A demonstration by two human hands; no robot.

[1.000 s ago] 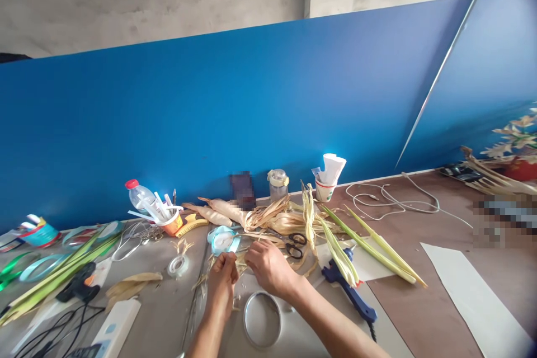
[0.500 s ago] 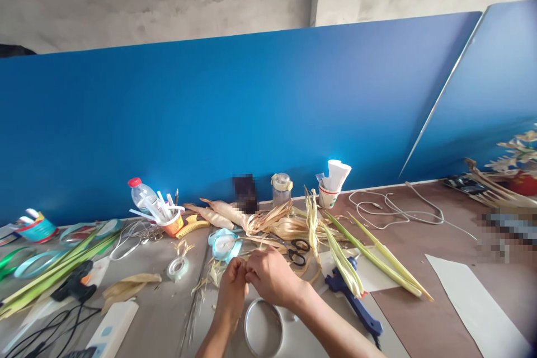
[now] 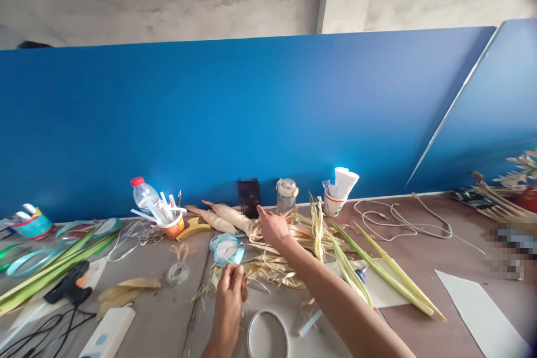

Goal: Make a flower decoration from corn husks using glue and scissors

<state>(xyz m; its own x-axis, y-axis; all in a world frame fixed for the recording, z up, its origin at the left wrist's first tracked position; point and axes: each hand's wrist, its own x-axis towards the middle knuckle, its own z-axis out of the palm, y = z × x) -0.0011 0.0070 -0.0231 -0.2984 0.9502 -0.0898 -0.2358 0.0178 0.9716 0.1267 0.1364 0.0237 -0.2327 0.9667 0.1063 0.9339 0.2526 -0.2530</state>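
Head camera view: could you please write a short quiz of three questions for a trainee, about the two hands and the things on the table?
1. True or false: the right hand rests on the metal ring.
2. Which colour is the cap of the plastic bottle? A red, B green, C black.
3. Fill in the word: the black glue gun lies on the table to the ___ of the left hand.

Key
1. False: it is stretched out to the dried husks, away from the ring.
2. A.
3. left.
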